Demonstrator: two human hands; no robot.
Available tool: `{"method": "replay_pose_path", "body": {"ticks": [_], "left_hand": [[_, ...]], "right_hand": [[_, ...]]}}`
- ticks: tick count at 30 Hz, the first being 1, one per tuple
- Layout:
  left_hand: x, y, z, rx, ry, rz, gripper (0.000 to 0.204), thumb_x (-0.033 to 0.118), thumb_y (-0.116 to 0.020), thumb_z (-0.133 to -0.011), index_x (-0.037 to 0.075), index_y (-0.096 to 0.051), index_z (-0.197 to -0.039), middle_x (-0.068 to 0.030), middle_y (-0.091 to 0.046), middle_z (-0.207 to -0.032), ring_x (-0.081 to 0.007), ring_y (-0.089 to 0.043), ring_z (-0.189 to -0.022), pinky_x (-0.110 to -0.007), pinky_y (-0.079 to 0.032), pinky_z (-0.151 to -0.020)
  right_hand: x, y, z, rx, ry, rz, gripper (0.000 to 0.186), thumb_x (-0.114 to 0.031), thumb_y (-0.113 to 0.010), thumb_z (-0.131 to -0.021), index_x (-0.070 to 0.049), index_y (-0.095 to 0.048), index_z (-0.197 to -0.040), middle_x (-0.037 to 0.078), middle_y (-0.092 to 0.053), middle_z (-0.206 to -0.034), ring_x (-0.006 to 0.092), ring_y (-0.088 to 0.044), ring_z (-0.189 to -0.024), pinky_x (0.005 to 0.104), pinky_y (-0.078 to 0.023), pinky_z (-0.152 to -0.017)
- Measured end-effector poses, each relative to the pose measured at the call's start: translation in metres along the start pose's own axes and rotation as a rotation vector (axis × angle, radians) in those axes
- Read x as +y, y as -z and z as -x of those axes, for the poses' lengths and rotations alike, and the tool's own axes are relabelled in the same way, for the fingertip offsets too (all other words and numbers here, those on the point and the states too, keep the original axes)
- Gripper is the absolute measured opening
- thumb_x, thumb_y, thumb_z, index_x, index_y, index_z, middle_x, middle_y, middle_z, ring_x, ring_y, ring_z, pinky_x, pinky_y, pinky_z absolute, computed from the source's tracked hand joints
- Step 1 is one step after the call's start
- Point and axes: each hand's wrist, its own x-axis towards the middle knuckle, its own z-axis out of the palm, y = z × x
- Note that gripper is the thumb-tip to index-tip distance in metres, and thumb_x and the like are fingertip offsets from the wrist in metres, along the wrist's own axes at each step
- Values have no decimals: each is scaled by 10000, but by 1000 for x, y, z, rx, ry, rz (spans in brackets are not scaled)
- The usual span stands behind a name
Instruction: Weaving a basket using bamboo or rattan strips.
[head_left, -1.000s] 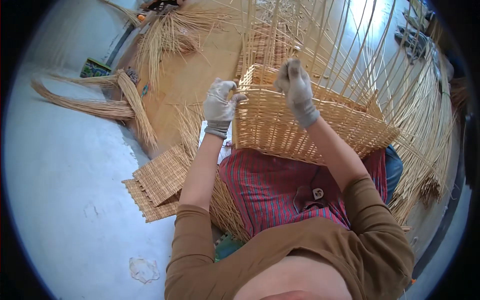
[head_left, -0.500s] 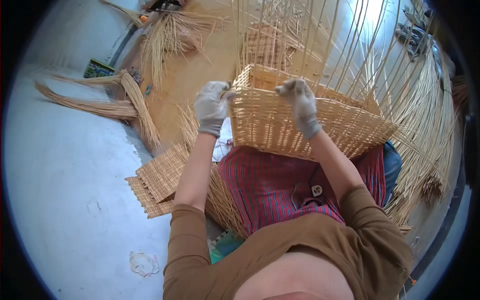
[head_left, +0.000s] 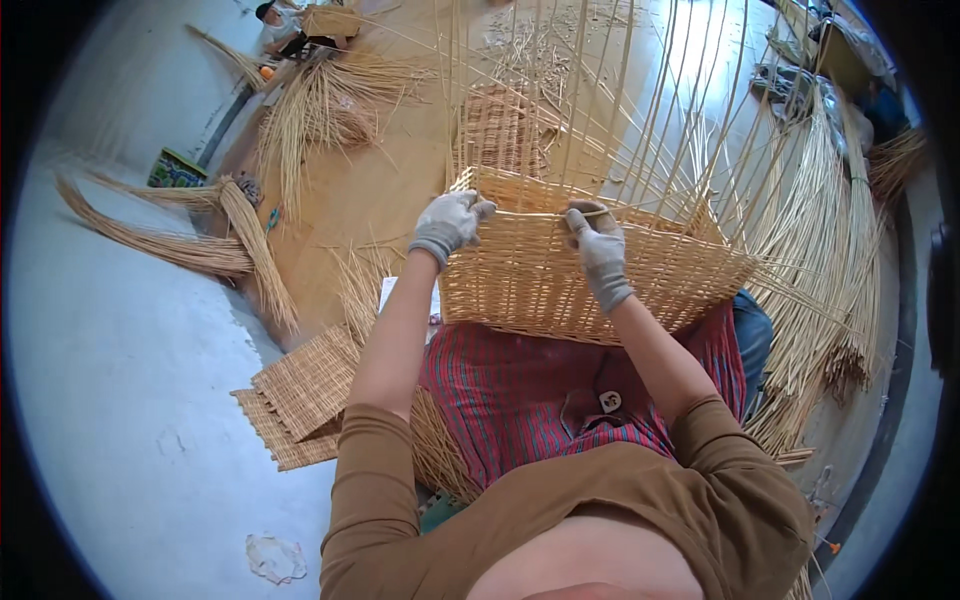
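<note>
A rectangular wicker basket (head_left: 540,290) rests on my lap, its sides woven and long upright stakes (head_left: 625,85) rising from its rim. My left hand (head_left: 447,224), in a pale knitted glove, is closed at the near left corner of the rim. My right hand (head_left: 600,256), gloved alike, pinches a thin strand of cane (head_left: 532,214) between thumb and fingers at the near rim. That strand runs almost straight from one hand to the other along the top of the weave. What lies inside the left fingers is partly hidden.
Flat woven panels (head_left: 305,385) lie at my left, and another panel (head_left: 497,130) is beyond the basket. Loose cane bundles lie on the left (head_left: 255,240), at the far left (head_left: 300,130) and along the right (head_left: 820,260). A person (head_left: 285,28) sits at the far left.
The basket appears slightly lower and further left. My right hand has turned at the rim, and the strand between my hands now shows clearly. The seated person has come into view.
</note>
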Motion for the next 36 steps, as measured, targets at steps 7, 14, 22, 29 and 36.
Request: {"method": "replay_pose_path", "body": {"ticks": [7,14,22,29,36], "left_hand": [[11,-12,6,130,84,-143,406,473,-640,-1007,82,-731,-1066,-80,-760,-780,-182,-746,-634,-337,-574,-699],[6,-26,-9,72,96,349,335,377,-801,-921,78,-668,-988,-67,-705,-744,-154,-701,-613,-340,-568,-653],[13,-64,-29,448,10,359,494,289,-982,-747,101,-529,-808,5,-582,-699,-73,-427,-584,-254,-414,-535],[30,-78,15,559,-547,58,644,188,-798,-886,204,-514,-1464,-212,-670,-1174,-314,-720,-967,-406,-578,-809],[44,-156,32,453,-349,-596,931,140,-770,-824,348,-342,-1624,-167,-460,-1454,-361,-657,-1059,-495,-547,-916]], "right_hand": [[-90,-91,-25,-122,873,479,731,2,-598,-994,-280,-347,-1620,187,-629,-1422,160,-719,-983,320,-562,-716],[-1,50,-13,-225,206,-39,314,-272,-561,-1096,-80,-551,-1345,122,-718,-1127,203,-719,-1008,286,-544,-684],[-7,31,31,-463,396,-358,126,-125,-621,-1051,-44,-681,-1126,90,-742,-1047,142,-689,-937,286,-578,-755],[-23,91,-5,54,200,-13,186,-132,-720,-998,-63,-655,-1158,18,-754,-963,105,-707,-832,214,-516,-637],[-66,24,-87,60,1047,734,669,131,-563,-895,-80,-480,-1524,113,-631,-1282,189,-636,-1133,339,-591,-894]]}}
